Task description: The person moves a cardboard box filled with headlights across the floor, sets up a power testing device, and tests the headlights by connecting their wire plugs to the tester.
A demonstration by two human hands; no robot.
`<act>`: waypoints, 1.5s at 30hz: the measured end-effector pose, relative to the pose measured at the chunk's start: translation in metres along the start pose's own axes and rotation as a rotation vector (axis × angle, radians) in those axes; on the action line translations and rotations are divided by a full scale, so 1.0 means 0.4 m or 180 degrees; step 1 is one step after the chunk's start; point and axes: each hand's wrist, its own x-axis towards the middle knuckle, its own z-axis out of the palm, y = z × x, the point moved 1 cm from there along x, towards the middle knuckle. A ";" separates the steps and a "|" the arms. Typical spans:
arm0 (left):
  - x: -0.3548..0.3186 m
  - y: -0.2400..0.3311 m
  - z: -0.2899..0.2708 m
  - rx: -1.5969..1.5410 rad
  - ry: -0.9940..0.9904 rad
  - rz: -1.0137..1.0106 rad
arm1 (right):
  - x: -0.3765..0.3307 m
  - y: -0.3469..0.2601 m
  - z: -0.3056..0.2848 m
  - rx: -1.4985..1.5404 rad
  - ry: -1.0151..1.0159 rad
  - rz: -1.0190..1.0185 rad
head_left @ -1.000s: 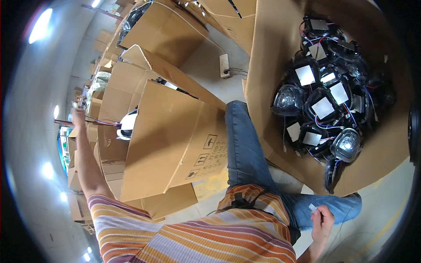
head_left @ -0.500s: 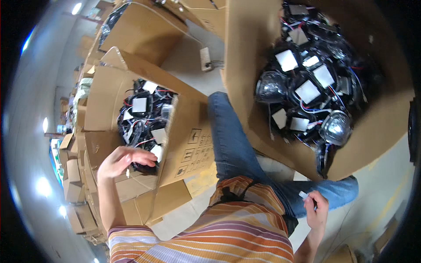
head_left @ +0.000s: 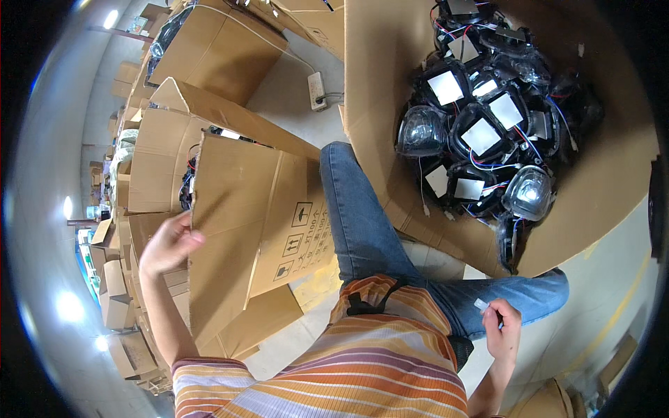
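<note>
My left hand (head_left: pixel 169 245) is at the free edge of a cardboard flap (head_left: pixel 233 216), its thumb over the near face and its other fingers partly hidden. The flap belongs to the left carton (head_left: pixel 164 157) and hides most of the wired black parts in it. My right hand (head_left: pixel 503 326), closed above my right thigh, pinches a small whitish translucent piece (head_left: pixel 481 304); its exact kind is too small to tell. Ahead on the right, a large carton (head_left: pixel 382 104) holds several black lamp-like units (head_left: pixel 422 131) with clear covers, white square pads (head_left: pixel 481 136) and coloured wires.
A white power strip (head_left: pixel 316 90) with a cable lies on the floor between the cartons. Behind it stands another carton (head_left: pixel 216 56). Stacked boxes (head_left: pixel 115 292) line the far left. My legs (head_left: pixel 362 216) are spread around the large carton's near corner.
My left hand has moved left and the carton flap has swung up and left, covering most of the parts. My right hand stays nearly still with the small piece. The view has shifted slightly.
</note>
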 end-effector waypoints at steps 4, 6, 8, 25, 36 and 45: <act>0.039 -0.250 -0.182 -0.0746 0.0792 -0.1245 | 0.004 0.000 0.000 0.0023 0.0151 0.0034; 0.093 -0.428 -0.210 -0.1680 0.1224 -0.0515 | 0.004 0.005 0.005 0.0054 0.0231 0.0051; 0.146 -0.426 -0.211 -0.2142 0.1031 -0.0227 | 0.000 0.006 0.012 0.0064 0.0218 0.0359; 0.579 0.390 0.782 0.0633 -0.0052 0.3710 | -0.001 0.019 0.005 0.0123 0.0494 0.0518; 0.775 0.470 0.954 0.5848 -0.0229 0.3685 | 0.005 0.058 -0.028 0.0354 0.0462 0.0605; 0.721 0.541 0.842 0.3291 0.0647 0.4467 | -0.010 0.062 -0.027 0.0130 0.0492 0.0513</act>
